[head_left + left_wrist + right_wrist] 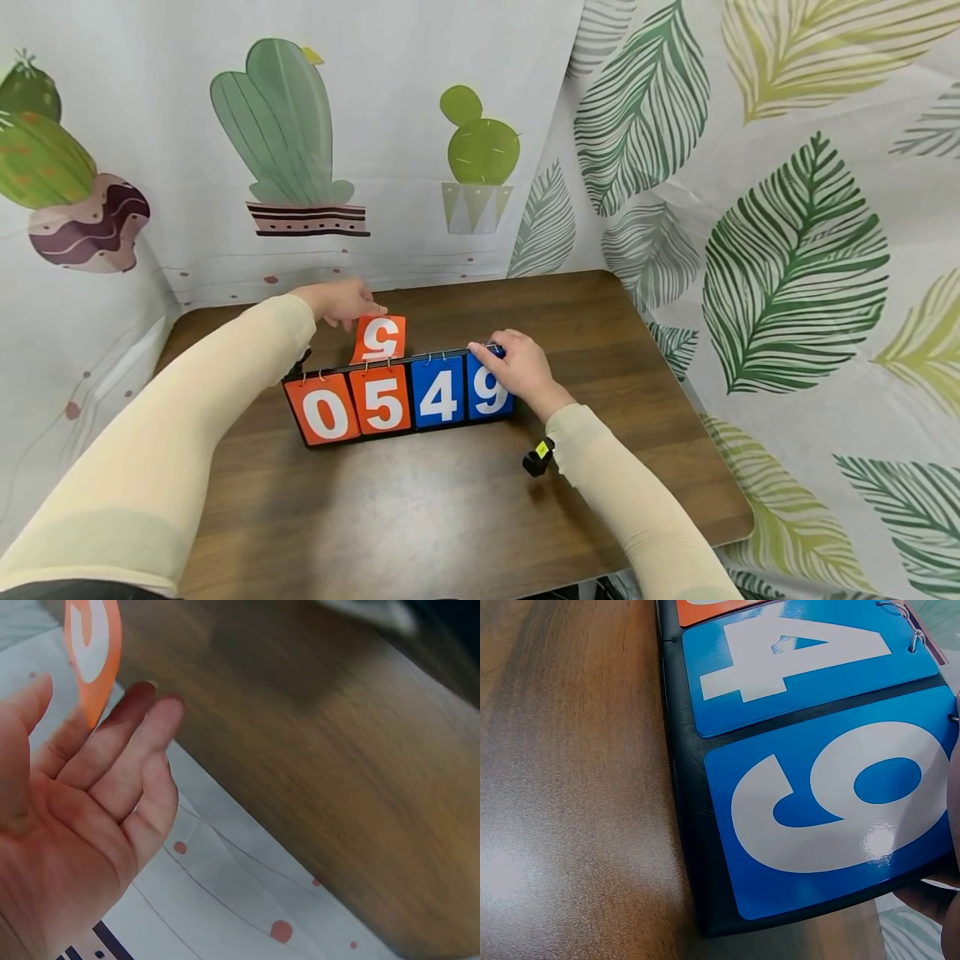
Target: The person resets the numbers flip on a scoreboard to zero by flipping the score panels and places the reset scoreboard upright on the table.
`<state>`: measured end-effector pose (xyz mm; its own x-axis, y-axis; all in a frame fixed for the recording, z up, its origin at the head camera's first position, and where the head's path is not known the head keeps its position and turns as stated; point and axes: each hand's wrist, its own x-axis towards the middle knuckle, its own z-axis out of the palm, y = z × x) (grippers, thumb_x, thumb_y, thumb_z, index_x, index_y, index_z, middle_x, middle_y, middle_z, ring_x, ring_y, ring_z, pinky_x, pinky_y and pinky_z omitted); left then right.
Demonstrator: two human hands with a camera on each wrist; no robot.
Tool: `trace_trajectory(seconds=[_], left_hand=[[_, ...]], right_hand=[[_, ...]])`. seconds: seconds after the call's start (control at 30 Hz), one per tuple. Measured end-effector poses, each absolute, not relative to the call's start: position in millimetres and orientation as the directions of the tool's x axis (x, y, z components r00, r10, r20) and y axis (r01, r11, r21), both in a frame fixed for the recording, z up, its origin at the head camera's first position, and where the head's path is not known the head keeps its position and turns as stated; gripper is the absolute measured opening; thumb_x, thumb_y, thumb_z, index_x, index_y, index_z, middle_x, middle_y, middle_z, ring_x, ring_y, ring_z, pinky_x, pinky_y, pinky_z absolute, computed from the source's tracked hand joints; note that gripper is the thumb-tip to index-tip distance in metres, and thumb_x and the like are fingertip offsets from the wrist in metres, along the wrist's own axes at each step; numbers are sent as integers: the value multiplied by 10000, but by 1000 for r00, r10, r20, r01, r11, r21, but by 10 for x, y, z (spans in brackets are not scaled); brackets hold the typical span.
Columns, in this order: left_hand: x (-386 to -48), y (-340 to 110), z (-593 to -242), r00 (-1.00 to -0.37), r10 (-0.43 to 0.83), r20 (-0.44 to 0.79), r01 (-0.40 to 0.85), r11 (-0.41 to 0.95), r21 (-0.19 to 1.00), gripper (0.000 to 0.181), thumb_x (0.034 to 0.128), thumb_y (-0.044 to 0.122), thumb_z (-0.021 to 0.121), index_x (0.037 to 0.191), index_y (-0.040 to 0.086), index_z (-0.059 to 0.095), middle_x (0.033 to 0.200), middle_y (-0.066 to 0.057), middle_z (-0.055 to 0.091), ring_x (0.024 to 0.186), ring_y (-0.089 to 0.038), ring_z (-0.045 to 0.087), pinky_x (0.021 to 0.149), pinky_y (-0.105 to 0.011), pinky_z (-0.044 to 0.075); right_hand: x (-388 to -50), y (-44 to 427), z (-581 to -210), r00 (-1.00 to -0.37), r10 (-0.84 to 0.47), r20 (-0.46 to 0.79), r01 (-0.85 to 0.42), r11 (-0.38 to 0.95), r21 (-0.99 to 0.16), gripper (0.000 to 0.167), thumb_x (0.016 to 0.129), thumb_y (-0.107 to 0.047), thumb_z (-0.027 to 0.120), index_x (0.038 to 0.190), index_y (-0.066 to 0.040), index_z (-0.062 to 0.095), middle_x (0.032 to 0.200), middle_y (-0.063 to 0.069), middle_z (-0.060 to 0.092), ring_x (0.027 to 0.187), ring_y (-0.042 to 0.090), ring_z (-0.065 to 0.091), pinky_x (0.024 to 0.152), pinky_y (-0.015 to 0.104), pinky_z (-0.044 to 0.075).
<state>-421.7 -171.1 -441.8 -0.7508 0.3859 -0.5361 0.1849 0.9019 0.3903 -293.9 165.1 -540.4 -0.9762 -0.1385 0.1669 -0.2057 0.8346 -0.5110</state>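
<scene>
A tabletop flip scoreboard [411, 400] stands on the table, its black base holding red cards 0 and 5 and blue cards 4 and 9 on metal rings. One red card [381, 337] with an upside-down 5 is lifted above the top edge. My left hand [343, 302] is behind the board, index finger touching that card. In the left wrist view the thumb stands apart from the orange-red card [94, 690], the other fingers loosely bent. My right hand [523, 371] grips the board's upper right corner, thumb in front over the blue 9 card [832, 810].
The scoreboard is on a brown wood-grain table [420, 517] with rounded corners. A white cloth with cactus prints [405, 150] hangs behind it, and a leaf-print cloth [795, 275] hangs on the right. A small black device [537, 458] sits at the right wrist.
</scene>
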Motion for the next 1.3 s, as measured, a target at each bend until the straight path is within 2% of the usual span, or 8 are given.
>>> trace_trajectory(seconds=[0.1,0.37,0.57,0.8,0.93,1.07,1.2,1.3], left_hand=[[-4208,-1742,-4373,-751,401,-525,106,857,505,532,1058,477,519,1309,15,600,1099,-136,701,867,-267,677,725,-353,537],[-4151,-1815,-4189,-782,405,-475,-71,698,712,325,1073,360,534,1121,41,573,954,-65,636,682,-197,589,728,-374,578],[-4050,-1871,-4078,-792,431,-433,-97,610,786,315,1064,326,566,1204,45,594,998,-34,683,820,-198,679,783,-380,585],[-3775,-1906,-3938,-835,460,-302,5,554,832,319,1072,308,555,1215,27,605,1095,-99,733,922,-221,738,831,-422,607],[-3558,-1873,-3878,-840,485,-242,68,537,841,336,1071,291,562,1286,43,630,1159,-136,732,982,-231,730,870,-453,614],[-3348,-1857,-3872,-836,522,-168,165,532,831,342,1064,311,577,1311,88,661,1191,-130,728,1018,-232,714,868,-421,616],[-3121,-1864,-3923,-842,532,-86,264,546,795,313,1061,350,578,1261,140,698,1092,-70,732,934,-193,675,820,-359,587],[-2957,-1864,-3998,-863,503,-47,299,582,756,269,1051,348,597,1169,137,716,817,-48,647,686,-179,582,651,-320,512]], right_hand=[[-2937,1645,-5403,-976,-137,167,-205,833,-514,633,964,-764,428,1023,-199,709,1051,21,703,954,218,656,855,445,611],[-2931,1647,-5409,-975,-136,175,-207,839,-504,689,952,-803,387,1029,-197,706,1053,19,697,950,215,655,857,430,609],[-2919,1654,-5398,-976,-134,171,-205,832,-516,670,953,-793,407,1028,-198,707,1082,33,704,978,235,670,877,445,609],[-2911,1641,-5396,-974,-142,176,-214,827,-519,685,951,-803,390,1020,-199,705,1084,34,702,984,238,669,872,446,612],[-2902,1646,-5391,-975,-140,175,-212,828,-519,668,956,-795,392,1008,-204,700,1055,23,687,953,224,655,845,430,615],[-2897,1644,-5391,-976,-137,170,-207,829,-519,664,953,-797,393,1003,-207,695,1034,15,672,933,211,642,824,419,617],[-2902,1642,-5392,-976,-142,166,-209,828,-521,670,952,-800,389,1002,-205,694,1031,20,672,936,217,645,821,418,618],[-2906,1640,-5386,-975,-145,168,-213,828,-519,662,959,-787,399,999,-197,696,1053,36,684,956,234,655,846,437,615]])
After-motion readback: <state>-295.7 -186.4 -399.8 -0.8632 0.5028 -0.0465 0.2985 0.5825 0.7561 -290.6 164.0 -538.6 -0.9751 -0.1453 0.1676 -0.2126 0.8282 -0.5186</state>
